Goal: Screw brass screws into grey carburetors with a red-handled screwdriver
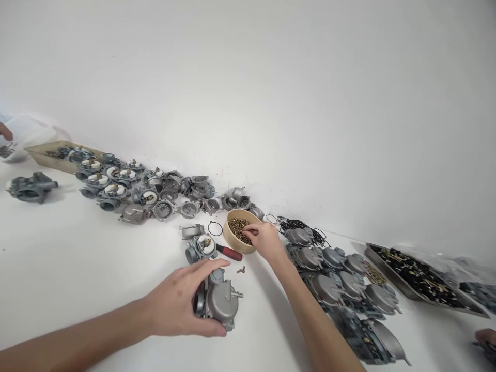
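Note:
A grey metal carburetor (pixel 222 302) rests near the table's front, and my left hand (pixel 186 302) is wrapped round its left side, thumb and fingers gripping it. My right hand (pixel 265 240) reaches into a round cream tub (pixel 231 240) of small brass-coloured screws (pixel 237 226). Its fingers are pinched together at the screws; what they hold is too small to make out. Beyond my left hand lie an open carburetor body (pixel 201 248) with a white float, a red-handled screwdriver (pixel 231 252), a black ring (pixel 215 228) and a couple of loose screws (pixel 241 269).
Carburetor bodies (pixel 114 191) and bowls (pixel 163 209) stand at the left, before a cream tray (pixel 50 156). Closed carburetors (pixel 327 289) and black rings (pixel 296 227) lie right, near a metal tray (pixel 416 295). Other people's hands show at both edges (pixel 5 131).

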Demonstrator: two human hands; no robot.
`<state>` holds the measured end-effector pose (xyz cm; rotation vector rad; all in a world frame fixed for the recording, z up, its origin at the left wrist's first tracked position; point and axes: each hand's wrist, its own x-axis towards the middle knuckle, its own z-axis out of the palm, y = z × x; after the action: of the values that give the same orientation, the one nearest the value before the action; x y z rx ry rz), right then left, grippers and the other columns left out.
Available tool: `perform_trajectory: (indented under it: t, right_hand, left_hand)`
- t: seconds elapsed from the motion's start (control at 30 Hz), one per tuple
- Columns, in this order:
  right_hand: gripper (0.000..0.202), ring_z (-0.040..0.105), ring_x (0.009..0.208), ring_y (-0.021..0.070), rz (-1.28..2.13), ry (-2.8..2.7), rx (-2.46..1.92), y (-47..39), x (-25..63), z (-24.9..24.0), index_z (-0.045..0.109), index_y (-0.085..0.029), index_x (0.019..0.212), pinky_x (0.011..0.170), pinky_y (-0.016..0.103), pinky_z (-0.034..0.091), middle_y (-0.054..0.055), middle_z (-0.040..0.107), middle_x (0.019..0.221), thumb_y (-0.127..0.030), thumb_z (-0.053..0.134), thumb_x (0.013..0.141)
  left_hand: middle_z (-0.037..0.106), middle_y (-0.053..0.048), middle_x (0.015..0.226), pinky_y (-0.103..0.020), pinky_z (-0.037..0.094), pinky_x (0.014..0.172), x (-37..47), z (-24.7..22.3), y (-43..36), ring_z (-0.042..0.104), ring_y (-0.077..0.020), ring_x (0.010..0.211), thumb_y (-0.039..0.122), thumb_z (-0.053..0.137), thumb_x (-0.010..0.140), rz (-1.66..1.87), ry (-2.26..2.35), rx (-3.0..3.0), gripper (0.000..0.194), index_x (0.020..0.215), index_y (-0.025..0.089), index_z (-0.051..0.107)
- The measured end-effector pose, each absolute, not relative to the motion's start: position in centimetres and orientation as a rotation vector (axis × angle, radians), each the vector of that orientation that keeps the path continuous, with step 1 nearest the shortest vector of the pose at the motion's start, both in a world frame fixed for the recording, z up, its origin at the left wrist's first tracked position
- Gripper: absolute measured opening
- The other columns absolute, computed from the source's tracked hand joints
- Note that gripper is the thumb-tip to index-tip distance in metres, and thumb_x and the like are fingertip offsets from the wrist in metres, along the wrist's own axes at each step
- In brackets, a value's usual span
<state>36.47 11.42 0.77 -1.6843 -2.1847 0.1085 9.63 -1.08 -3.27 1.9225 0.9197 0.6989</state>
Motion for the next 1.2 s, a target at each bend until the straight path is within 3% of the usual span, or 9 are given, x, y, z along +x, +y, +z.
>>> perform_trajectory:
  t: [0.27,0.4,0.53,0.67,0.8,1.03,1.2]
  right_hand:
    - [0.016,0.079,0.084,0.0242,0.212,-1.906,-1.468,7.6,35.7,2.1,0.08,-0.02,0.092,0.083,0.038,0.066,0.007,0.082,0.096,-0.028,0.067,0.088]
    - [0.016,0.079,0.083,0.0233,0.325,-1.916,-1.335,3.5,35.3,3.7,0.08,-0.022,0.09,0.08,0.036,0.068,0.005,0.082,0.091,-0.036,0.073,0.087]
    - [0.008,0.078,0.079,0.0207,0.535,-2.167,-1.07,0.8,34.9,4.5,0.083,-0.027,0.087,0.072,0.032,0.066,0.002,0.082,0.087,-0.031,0.077,0.089]
    - [0.011,0.076,0.072,0.0157,0.675,-2.329,-0.885,0.0,34.6,4.1,0.084,-0.025,0.092,0.062,0.025,0.061,0.003,0.082,0.088,-0.023,0.073,0.093]
    - [0.015,0.075,0.074,0.0142,0.701,-2.357,-0.82,-0.5,34.4,3.8,0.082,-0.021,0.09,0.065,0.024,0.061,0.004,0.081,0.09,-0.015,0.069,0.093]
    - [0.013,0.076,0.074,0.0151,0.72,-2.311,-0.793,-0.9,33.9,3.6,0.081,-0.017,0.09,0.067,0.025,0.062,0.006,0.081,0.087,-0.011,0.07,0.091]
    - [0.013,0.076,0.077,0.0157,0.751,-2.314,-0.765,-0.9,34.1,3.4,0.081,-0.016,0.089,0.067,0.024,0.062,0.006,0.081,0.087,-0.009,0.07,0.09]
  left_hand:
    - [0.054,-0.008,0.154,-0.056,0.043,0.11,9.4,-3.5,-1.1,0.057,-0.0435,0.128,0.057,0.09,0.067,0.674,0.95,2.026,0.113,0.161,0.042,0.029]
    - [0.059,-0.007,0.147,-0.053,0.046,0.107,9.4,-3.4,-1.4,0.064,-0.0389,0.117,0.049,0.092,0.066,0.683,0.931,2.066,0.103,0.154,0.041,0.038]
    - [0.058,-0.005,0.147,-0.048,0.049,0.107,8.8,-3.1,-0.8,0.064,-0.0341,0.12,0.037,0.088,0.072,0.722,0.75,2.063,0.086,0.147,0.038,0.046]
    - [0.053,-0.008,0.153,-0.05,0.045,0.114,8.0,-3.3,0.1,0.055,-0.0358,0.135,0.036,0.088,0.075,0.725,0.542,2.056,0.087,0.151,0.034,0.045]
    - [0.05,-0.007,0.156,-0.053,0.043,0.117,7.6,-3.7,0.2,0.05,-0.0375,0.14,0.035,0.089,0.075,0.667,0.546,2.055,0.087,0.151,0.036,0.045]
    - [0.054,-0.005,0.15,-0.043,0.054,0.102,7.6,-4.2,-0.1,0.061,-0.0315,0.123,0.029,0.088,0.075,0.651,0.582,2.034,0.089,0.151,0.04,0.043]
    - [0.052,-0.003,0.15,-0.041,0.053,0.098,7.7,-4.1,-0.1,0.06,-0.031,0.124,0.027,0.088,0.075,0.637,0.579,2.016,0.091,0.151,0.043,0.04]
